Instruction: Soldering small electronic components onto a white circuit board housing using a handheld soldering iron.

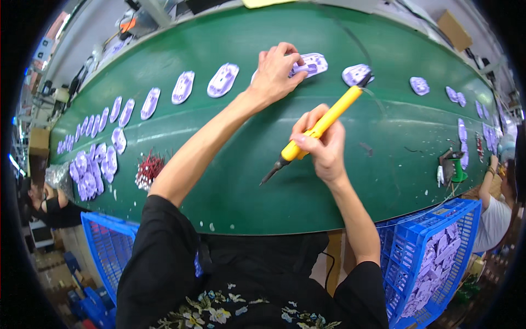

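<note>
My right hand (pixel 323 145) is wrapped around a yellow soldering iron (pixel 337 107), whose dark tip slants down to the left above the green worktop. Farther off, my left hand (pixel 276 74) reaches over the worktop with fingers bent and thumb pressed in, gripping a purple oval plastic shell (pixel 316 64). Part of that shell is hidden under the fingers. Beside it on the left, another purple shell (pixel 223 80) lies in a row of similar ones. To the right, the iron's back end and cord pass in front of one more shell (pixel 353 74).
A pile of purple shells (pixel 87 172) and a bundle of red wires (pixel 149 167) lie at the left. A green solder spool (pixel 458 171) stands at the right. Below the edge are blue crates (pixel 419 241), the right one holding purple pieces. Other people sit at both sides.
</note>
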{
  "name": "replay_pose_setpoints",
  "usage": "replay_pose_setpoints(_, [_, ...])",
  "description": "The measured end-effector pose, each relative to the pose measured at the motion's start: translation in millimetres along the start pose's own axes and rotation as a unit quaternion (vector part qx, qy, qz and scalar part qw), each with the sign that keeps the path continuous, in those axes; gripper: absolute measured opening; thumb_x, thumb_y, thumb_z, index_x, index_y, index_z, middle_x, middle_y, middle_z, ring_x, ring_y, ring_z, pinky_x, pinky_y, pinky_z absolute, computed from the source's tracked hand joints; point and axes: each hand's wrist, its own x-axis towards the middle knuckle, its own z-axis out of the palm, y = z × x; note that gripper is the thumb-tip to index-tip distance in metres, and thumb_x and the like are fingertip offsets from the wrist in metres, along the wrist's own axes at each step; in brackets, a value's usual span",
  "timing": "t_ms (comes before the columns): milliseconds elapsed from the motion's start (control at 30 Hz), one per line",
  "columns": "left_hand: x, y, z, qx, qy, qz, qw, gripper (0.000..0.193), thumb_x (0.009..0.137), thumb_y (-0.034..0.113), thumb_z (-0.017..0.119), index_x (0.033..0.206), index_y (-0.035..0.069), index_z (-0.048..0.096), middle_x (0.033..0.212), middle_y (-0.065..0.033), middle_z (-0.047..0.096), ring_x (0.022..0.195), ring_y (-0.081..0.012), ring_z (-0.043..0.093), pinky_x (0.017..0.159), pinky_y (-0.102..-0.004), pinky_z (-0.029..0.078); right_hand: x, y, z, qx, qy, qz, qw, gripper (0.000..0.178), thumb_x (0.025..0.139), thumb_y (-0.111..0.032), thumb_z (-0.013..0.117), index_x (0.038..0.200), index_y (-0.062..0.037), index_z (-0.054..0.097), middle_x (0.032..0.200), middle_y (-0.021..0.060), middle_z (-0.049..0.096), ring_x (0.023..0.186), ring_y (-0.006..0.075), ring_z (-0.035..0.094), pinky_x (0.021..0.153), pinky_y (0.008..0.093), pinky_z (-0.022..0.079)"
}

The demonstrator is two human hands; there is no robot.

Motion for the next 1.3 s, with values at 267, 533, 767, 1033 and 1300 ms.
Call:
replay_pose_setpoints(267, [-193.9, 41.6, -122.3, -0.038, -0.152, -0.069, 0.985, 0.029, 0.078, 0.014, 0.076, 0.104, 0.008, 0.064, 0.12, -0.0122, 0.057, 0.115, -0.0302, 0.055, 0.095, -0.0418, 0.043, -2.0, -3.4, 10.7, 0.01, 0.029, 0.016, 0.999, 0.016, 0.086, -0.012, 0.058, 0.093, -0.0057, 0.045, 0.082, 0.0156, 0.06, 0.067, 0.0153, 0.056, 0.059, 0.0239, 0.046])
replay_pose_setpoints(533, [-293.1, 38.8, -174.5, 0.098, 0.0, -0.33, 0.939, 0.036, 0.073, 0.004, 0.077, 0.107, 0.006, 0.065, 0.121, -0.0106, 0.053, 0.11, -0.0284, 0.054, 0.092, -0.0399, 0.044, -3.9, 18.9, 20.5, -0.037, 0.074, 0.039, 0.996, 0.014, 0.092, -0.014, 0.055, 0.094, -0.0068, 0.043, 0.085, 0.0145, 0.058, 0.061, 0.0092, 0.045, 0.052, 0.0208, 0.04])
replay_pose_setpoints(767, [-305.7, 15.6, -181.1, 0.144, -0.051, -0.309, 0.939, 0.017, 0.075, 0.007, 0.075, 0.085, 0.006, 0.061, 0.112, -0.0077, 0.054, 0.107, -0.0268, 0.052, 0.086, -0.0409, 0.039, -0.2, 24.2, 15.7, -0.052, 0.074, 0.039, 0.995, 0.014, 0.092, -0.014, 0.056, 0.093, -0.0074, 0.044, 0.083, 0.0136, 0.059, 0.054, 0.0059, 0.037, 0.048, 0.0199, 0.036])
replay_pose_setpoints(1033, [-299.2, 38.8, -188.9, -0.048, 0.063, -0.339, 0.937, 0.016, 0.078, -0.007, 0.069, 0.09, 0.0, 0.061, 0.084, -0.0094, 0.063, 0.076, -0.0273, 0.061, 0.068, -0.0348, 0.047, -0.4, 30.4, 12.6, -0.067, 0.101, 0.053, 0.991, 0.013, 0.09, -0.013, 0.057, 0.095, -0.007, 0.047, 0.084, 0.0148, 0.061, 0.055, 0.0069, 0.044, 0.046, 0.0188, 0.036])
replay_pose_setpoints(1300, [-271.4, 76.8, -128.9, -0.22, 0.032, -0.317, 0.922, 0.013, 0.08, -0.006, 0.07, 0.091, -0.002, 0.064, 0.084, -0.0115, 0.065, 0.07, -0.0246, 0.064, 0.062, -0.0317, 0.05, -5.0, 32.3, 16.0, -0.076, 0.048, 0.062, 0.994, 0.026, 0.086, -0.008, 0.07, 0.097, -0.0085, 0.046, 0.085, 0.0119, 0.061, 0.066, 0.0111, 0.056, 0.05, 0.0192, 0.04])
